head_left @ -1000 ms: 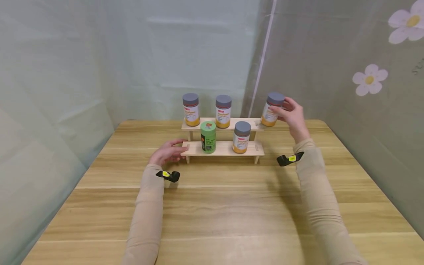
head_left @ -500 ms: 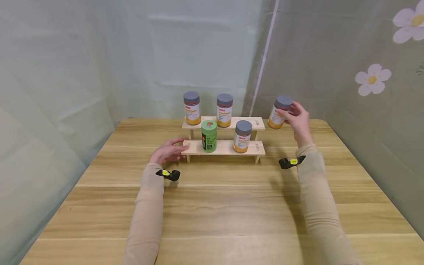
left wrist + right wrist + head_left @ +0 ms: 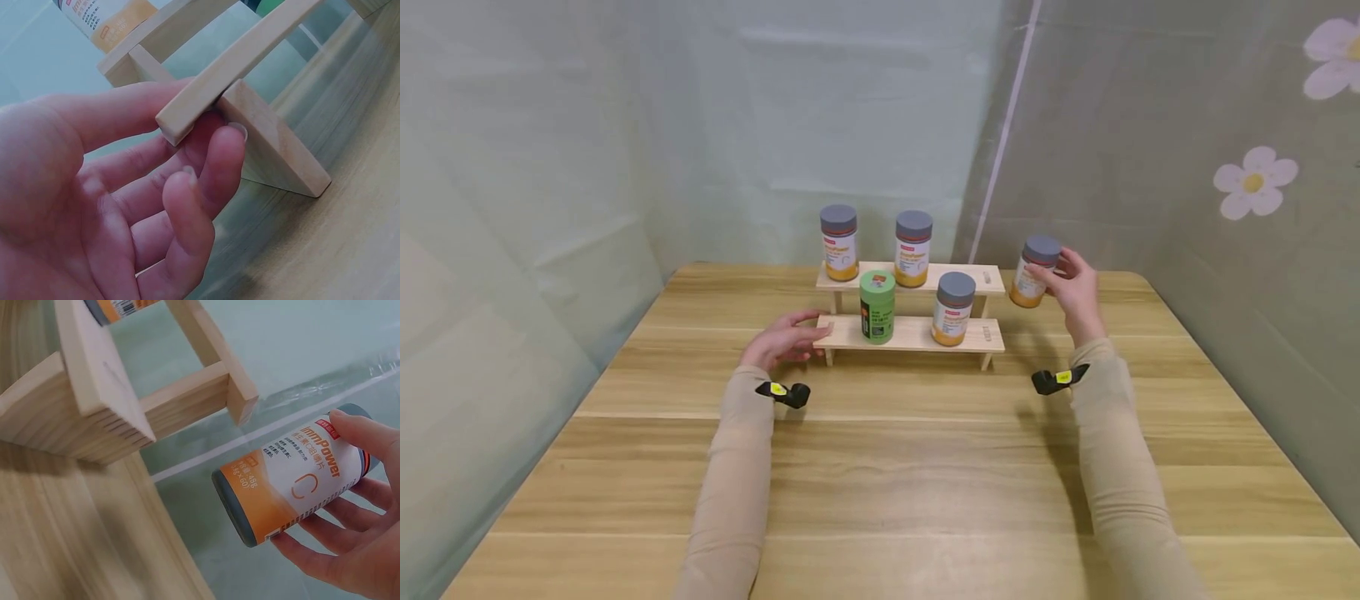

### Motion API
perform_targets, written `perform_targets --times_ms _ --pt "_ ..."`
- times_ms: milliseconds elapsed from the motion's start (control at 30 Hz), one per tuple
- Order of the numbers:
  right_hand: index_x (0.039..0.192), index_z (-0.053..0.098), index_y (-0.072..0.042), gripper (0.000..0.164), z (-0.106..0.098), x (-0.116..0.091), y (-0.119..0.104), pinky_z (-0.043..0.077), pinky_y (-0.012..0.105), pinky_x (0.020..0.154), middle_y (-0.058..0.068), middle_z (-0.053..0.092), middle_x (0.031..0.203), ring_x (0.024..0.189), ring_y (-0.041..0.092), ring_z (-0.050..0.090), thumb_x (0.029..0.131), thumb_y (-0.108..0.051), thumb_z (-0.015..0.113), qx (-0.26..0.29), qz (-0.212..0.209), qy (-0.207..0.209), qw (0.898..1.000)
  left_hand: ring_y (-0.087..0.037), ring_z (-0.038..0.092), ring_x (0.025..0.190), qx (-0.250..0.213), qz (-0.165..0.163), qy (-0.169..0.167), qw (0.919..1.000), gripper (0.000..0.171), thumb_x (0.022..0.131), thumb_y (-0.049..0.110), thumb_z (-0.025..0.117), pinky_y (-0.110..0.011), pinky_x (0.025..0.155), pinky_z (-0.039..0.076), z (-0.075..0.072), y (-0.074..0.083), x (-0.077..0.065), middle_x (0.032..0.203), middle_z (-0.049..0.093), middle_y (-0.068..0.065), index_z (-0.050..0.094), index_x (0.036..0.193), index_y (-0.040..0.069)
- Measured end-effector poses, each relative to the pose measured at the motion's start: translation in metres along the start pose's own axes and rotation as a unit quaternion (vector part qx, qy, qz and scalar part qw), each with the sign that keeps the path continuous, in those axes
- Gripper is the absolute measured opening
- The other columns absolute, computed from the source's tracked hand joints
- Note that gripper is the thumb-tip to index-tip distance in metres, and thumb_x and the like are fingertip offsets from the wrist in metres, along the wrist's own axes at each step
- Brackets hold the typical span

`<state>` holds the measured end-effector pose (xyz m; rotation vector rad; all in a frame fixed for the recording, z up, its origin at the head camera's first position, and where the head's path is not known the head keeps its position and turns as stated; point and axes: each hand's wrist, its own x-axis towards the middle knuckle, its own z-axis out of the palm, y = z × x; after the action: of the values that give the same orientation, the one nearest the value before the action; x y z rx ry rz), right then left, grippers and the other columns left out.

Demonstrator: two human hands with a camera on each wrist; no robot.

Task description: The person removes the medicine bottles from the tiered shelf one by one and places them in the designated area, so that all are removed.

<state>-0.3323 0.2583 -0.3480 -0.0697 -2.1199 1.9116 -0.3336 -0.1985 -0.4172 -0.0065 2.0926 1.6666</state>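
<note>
Right hand (image 3: 1072,290) grips ImmPower bottle (image 3: 300,475), lower now, at upper wooden shelf (image 3: 988,280)'s 3 o'clock; left hand (image 3: 784,338) still pinches lower wooden shelf (image 3: 913,333), 9 o'clock.

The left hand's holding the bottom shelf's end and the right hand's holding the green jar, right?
Not quite: the right hand holds a grey-lidded jar. The head view shows the green jar on the bottom shelf, whose end the left hand holds.

Curtained-off indoor recording corner, pale hanging sheeting (image 3: 865,108), printed flowers (image 3: 1255,183), wood-grain table (image 3: 880,492), wrist-worn cameras (image 3: 797,395)
</note>
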Motion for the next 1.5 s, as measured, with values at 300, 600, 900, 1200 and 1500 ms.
perform_targets --times_ms 300,600,900,1200,1500 --pt "0.14 0.047 -0.011 0.063 -0.002 0.003 0.014 0.049 0.023 0.08 -0.001 0.057 0.12 0.096 0.002 0.055 0.085 -0.025 0.075 -0.049 0.025 -0.002 0.998 -0.007 0.067 0.077 0.001 0.002 -0.005 1.0 0.072 0.095 0.029 0.063 -0.021 0.069 0.05 0.0 0.002 -0.001 0.09 0.066 0.012 0.023 0.154 0.017" --pt "0.15 0.033 -0.012 0.073 -0.003 0.003 0.029 0.047 0.029 0.089 0.017 0.044 0.146 0.114 0.011 0.051 0.089 -0.029 0.07 -0.077 0.045 -0.027 0.996 -0.006 0.067 0.078 0.008 0.009 0.004 0.9999 0.071 0.094 0.029 0.064 -0.021 0.07 0.05 0.003 0.001 -0.003 0.088 0.068 0.013 0.027 0.153 0.015" --pt "0.148 0.032 -0.007 0.072 -0.001 -0.002 0.032 0.048 0.026 0.089 0.017 0.044 0.141 0.116 0.018 0.05 0.089 -0.022 0.07 -0.071 0.051 -0.041 0.995 -0.006 0.067 0.079 -0.007 -0.001 0.014 0.9999 0.07 0.093 0.028 0.066 -0.022 0.072 0.05 0.002 0.0 0.001 0.086 0.068 0.013 0.03 0.151 0.016" --pt "0.139 0.04 -0.009 0.06 -0.005 0.0 0.041 0.05 0.02 0.081 -0.009 0.049 0.111 0.098 0.004 0.051 0.088 -0.015 0.07 -0.067 0.037 -0.047 0.996 -0.006 0.067 0.079 -0.007 0.004 0.014 0.9999 0.069 0.093 0.028 0.065 -0.021 0.072 0.049 0.003 0.001 0.002 0.088 0.068 0.013 0.03 0.152 0.017" --pt "0.149 0.028 -0.008 0.07 -0.01 0.0 0.051 0.046 0.032 0.097 0.019 0.039 0.148 0.125 0.02 0.045 0.091 -0.02 0.067 -0.071 0.067 -0.068 0.993 -0.007 0.067 0.082 0.009 0.008 0.016 0.9998 0.069 0.093 0.031 0.065 -0.023 0.074 0.05 0.004 -0.001 0.001 0.092 0.067 0.011 0.031 0.151 0.017"
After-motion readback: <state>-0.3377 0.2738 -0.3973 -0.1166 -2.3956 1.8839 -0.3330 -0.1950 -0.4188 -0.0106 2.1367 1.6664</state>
